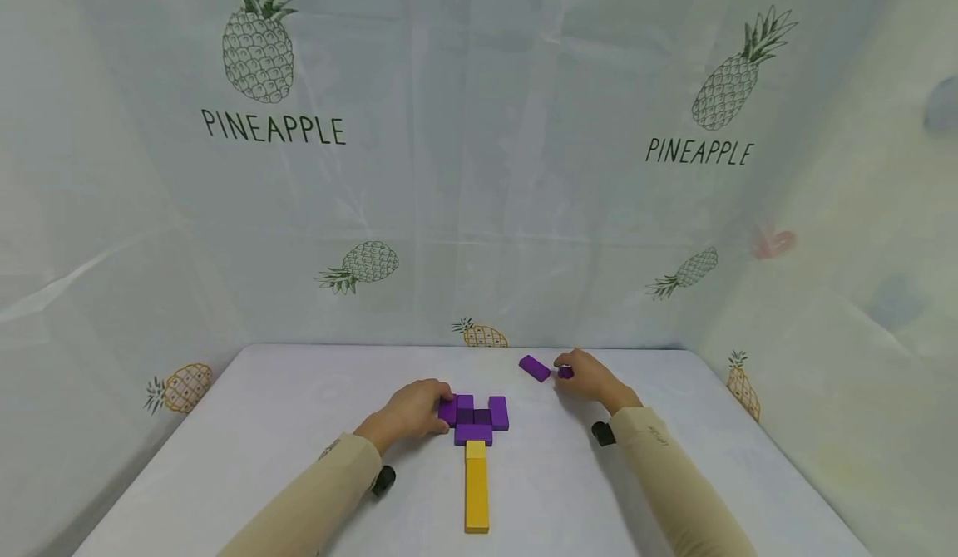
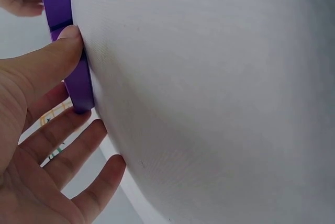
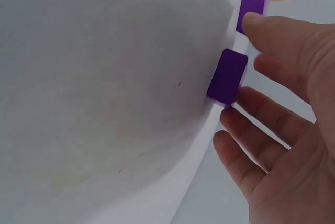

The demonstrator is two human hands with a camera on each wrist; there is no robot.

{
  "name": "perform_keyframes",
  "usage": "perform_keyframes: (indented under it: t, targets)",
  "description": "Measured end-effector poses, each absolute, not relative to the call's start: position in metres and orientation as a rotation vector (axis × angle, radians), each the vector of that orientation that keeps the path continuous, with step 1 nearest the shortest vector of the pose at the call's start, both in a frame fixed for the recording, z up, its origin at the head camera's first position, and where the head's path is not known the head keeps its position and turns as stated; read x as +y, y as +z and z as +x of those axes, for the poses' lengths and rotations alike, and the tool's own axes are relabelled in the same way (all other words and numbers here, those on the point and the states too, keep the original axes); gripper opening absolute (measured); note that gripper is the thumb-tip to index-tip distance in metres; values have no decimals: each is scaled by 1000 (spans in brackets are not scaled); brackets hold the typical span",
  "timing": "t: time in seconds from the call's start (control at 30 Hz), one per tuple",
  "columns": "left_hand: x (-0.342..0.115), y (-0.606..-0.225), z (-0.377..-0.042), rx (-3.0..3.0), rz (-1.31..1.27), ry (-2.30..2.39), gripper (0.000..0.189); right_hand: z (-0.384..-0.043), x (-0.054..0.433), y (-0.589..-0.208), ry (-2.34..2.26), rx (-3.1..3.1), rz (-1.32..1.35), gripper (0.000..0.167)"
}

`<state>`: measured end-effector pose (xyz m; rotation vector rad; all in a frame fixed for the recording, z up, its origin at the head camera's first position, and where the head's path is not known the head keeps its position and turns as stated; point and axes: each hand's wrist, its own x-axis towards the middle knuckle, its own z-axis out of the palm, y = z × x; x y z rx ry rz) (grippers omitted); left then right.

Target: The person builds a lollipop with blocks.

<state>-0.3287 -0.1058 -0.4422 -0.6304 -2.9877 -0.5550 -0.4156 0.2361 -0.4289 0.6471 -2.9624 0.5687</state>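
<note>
My left hand [image 1: 414,410] grips the leftmost purple block [image 2: 79,85] of a small arrangement, thumb at its near end and fingertips at its far end. Beside it are more purple blocks, including an upright one [image 1: 498,413] on the right and a crosswise one [image 1: 473,434] in front. Below them a long yellow bar [image 1: 476,495] lies lengthwise. My right hand [image 1: 589,377] reaches around a loose purple block [image 3: 228,77] at the back; fingertips are right at its end, while the thumb stands apart from it. Another purple block [image 1: 535,367] lies just left of that hand.
A white table [image 1: 314,382] carries the blocks, with its back edge just behind the loose pair. Behind it hangs a pale curtain [image 1: 479,166] printed with pineapples. Black wrist devices [image 1: 603,433] show below both sleeves.
</note>
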Motion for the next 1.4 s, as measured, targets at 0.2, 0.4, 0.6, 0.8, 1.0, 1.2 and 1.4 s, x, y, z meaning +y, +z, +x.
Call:
perform_keyframes:
  t: [0.2,0.4,0.6,0.8,1.0,1.2,1.4]
  targets:
    - [-105,-442,-328,-2998,-606,-561,42,-417,242,-432,532,-2949,710,30]
    - [-106,-442,-327,-2996,-615,-585,42,-411,240,-430,561,-2991,683,34]
    - [-106,-441,-327,-2993,-620,-584,42,-409,237,-431,573,-2999,664,33]
    - [-106,-440,-327,-2993,-622,-571,41,-406,233,-432,617,-2996,679,26]
    - [-107,-440,-328,-2995,-618,-569,41,-402,225,-432,628,-3023,692,23]
    - [-107,-442,-328,-2998,-618,-560,41,-399,215,-433,603,-3014,750,22]
    - [-107,-440,-328,-2995,-630,-564,41,-397,203,-434,602,-2964,868,22]
